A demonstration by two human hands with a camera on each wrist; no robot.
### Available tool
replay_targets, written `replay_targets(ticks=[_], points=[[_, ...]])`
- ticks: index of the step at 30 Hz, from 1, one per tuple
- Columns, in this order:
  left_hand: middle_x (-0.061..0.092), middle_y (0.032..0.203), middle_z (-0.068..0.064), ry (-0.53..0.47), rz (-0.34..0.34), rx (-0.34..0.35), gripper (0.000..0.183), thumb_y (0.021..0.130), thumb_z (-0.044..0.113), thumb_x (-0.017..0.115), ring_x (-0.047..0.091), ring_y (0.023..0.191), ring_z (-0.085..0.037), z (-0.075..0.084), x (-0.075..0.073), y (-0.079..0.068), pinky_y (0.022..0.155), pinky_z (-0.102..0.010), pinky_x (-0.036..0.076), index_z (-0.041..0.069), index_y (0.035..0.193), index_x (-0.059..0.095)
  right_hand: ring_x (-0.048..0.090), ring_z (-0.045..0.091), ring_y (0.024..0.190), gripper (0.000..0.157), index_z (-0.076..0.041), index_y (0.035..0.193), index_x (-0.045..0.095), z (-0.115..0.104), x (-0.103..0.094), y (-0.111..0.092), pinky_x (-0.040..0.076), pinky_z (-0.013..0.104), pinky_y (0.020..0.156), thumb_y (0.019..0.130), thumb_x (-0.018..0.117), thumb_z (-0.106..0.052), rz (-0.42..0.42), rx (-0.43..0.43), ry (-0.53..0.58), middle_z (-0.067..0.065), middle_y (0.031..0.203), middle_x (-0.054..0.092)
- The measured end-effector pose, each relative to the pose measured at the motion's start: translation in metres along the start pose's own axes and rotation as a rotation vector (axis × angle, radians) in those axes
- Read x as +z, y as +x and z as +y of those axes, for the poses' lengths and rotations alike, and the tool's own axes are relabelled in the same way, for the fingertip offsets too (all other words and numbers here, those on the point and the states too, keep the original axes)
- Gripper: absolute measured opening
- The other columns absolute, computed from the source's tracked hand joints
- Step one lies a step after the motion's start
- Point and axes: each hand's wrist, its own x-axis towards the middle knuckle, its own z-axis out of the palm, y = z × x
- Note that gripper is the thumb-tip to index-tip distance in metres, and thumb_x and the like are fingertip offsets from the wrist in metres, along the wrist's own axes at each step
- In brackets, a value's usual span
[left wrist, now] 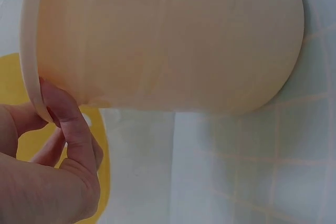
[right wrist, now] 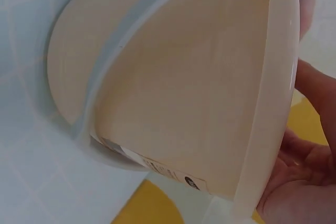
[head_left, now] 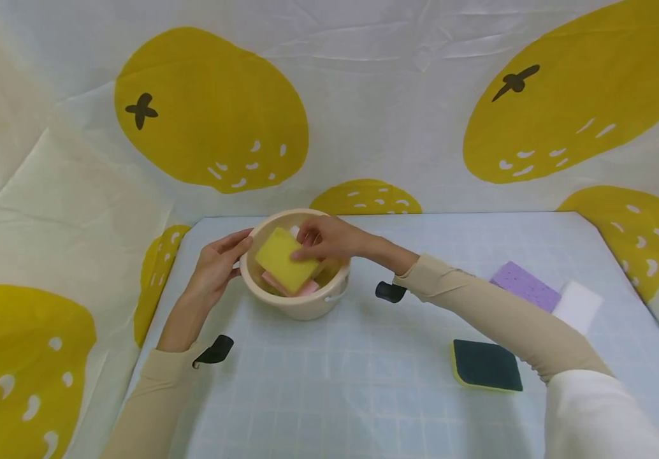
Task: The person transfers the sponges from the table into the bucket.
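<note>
A cream bucket [head_left: 297, 310] stands upright on the table. At the left side of its rim my left hand [head_left: 211, 271] grips the edge; in the left wrist view, thumb and fingers pinch the rim [left wrist: 29, 51]. Over the bucket's mouth my right hand [head_left: 338, 239] pinches a yellow sponge [head_left: 282, 255], thumb on its near face. Below that sponge a pink sponge [head_left: 308, 289] shows inside the bucket, and a bit of something white [head_left: 294, 231] peeks out behind it. The right wrist view shows the bucket's outer wall [right wrist: 184, 77] and handle [right wrist: 118, 51]; the yellow sponge is hidden there.
To the right lie a purple sponge [head_left: 526, 285] and a white sponge block [head_left: 579, 307], touching or overlapping, close beside my right sleeve. Nearer sits a yellow sponge with a dark green scouring side up [head_left: 487, 364]. A lemon-print sheet [head_left: 364, 127] hangs behind the table.
</note>
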Motion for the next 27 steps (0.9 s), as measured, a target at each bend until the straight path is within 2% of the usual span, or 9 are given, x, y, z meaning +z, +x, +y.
replay_targets(ticks=[6,10,15,17,22,27], points=[[0.06,0.118,-0.001,0.036,0.003,-0.016,0.047,0.09,0.032,0.066,0.059,0.095,-0.01,0.003,-0.001,0.0,0.066,-0.022,0.055,0.012,0.132,0.057,0.057,0.014,0.084,0.029,-0.005,0.094,0.064,0.0,0.013,0.005,0.048,0.021,0.077,0.084,0.073,-0.03,-0.048,-0.043,-0.091,0.003,0.088,0.063],[0.06,0.117,-0.001,0.104,0.005,-0.021,0.048,0.09,0.035,0.065,0.057,0.094,-0.011,0.007,-0.001,0.0,0.067,-0.022,0.054,0.013,0.132,0.056,0.055,0.012,0.083,0.029,-0.006,0.096,0.065,-0.001,0.017,0.005,0.046,0.019,0.076,0.087,0.069,-0.033,-0.072,-0.027,-0.185,0.001,0.088,0.063],[0.06,0.114,-0.002,0.173,0.0,-0.007,0.049,0.091,0.036,0.063,0.057,0.091,-0.012,0.011,-0.002,-0.002,0.066,-0.023,0.054,0.013,0.133,0.055,0.05,0.013,0.072,0.025,-0.004,0.094,0.064,-0.003,0.02,0.003,0.04,0.02,0.066,0.09,0.066,-0.029,-0.051,-0.049,-0.299,0.002,0.079,0.059],[0.06,0.113,-0.002,0.186,-0.003,-0.002,0.048,0.092,0.035,0.062,0.057,0.09,-0.012,0.013,-0.001,-0.002,0.066,-0.023,0.054,0.012,0.133,0.055,0.052,0.015,0.073,0.025,-0.002,0.095,0.064,-0.004,0.021,0.001,0.04,0.021,0.066,0.091,0.065,-0.026,-0.03,-0.064,-0.332,0.004,0.08,0.06],[0.06,0.11,-0.002,0.197,-0.001,0.0,0.046,0.092,0.034,0.062,0.057,0.087,-0.013,0.014,0.0,-0.001,0.064,-0.024,0.055,0.011,0.132,0.056,0.059,0.019,0.089,0.028,0.002,0.106,0.062,-0.006,0.02,-0.005,0.048,0.025,0.081,0.09,0.065,-0.021,0.004,-0.075,-0.318,0.011,0.097,0.065],[0.059,0.112,-0.003,0.219,0.01,0.001,0.047,0.092,0.035,0.062,0.056,0.087,-0.013,0.013,0.0,-0.001,0.065,-0.024,0.055,0.012,0.132,0.055,0.06,0.019,0.092,0.03,0.001,0.111,0.06,-0.008,0.015,-0.014,0.049,0.026,0.082,0.092,0.063,-0.021,0.024,-0.07,-0.29,0.011,0.103,0.064]])
